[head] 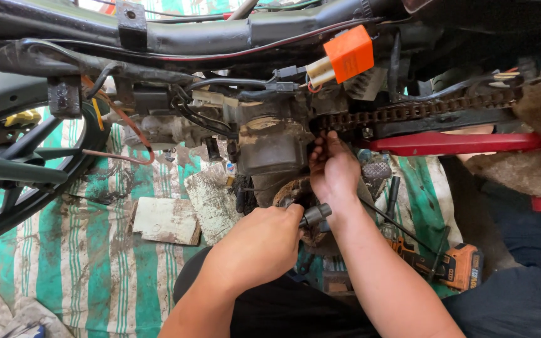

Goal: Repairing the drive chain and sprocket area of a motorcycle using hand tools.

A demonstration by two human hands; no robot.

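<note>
Left hand (259,241) fisted around grey-tipped tool handle (315,214) under grimy grey metal engine block (273,145); right hand (332,169) pinches fingers beside rusty drive chain (408,112). Engine mounted, wiring loose; work looks mid-way.

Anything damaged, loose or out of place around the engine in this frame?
Yes. The orange relay dangles by its wires above the chain rather than sitting mounted. Wiring hangs loose around the mud-caked engine. The striped mat is smeared with dirt. The left hand grips a tool; the right hand touches the engine.
</note>
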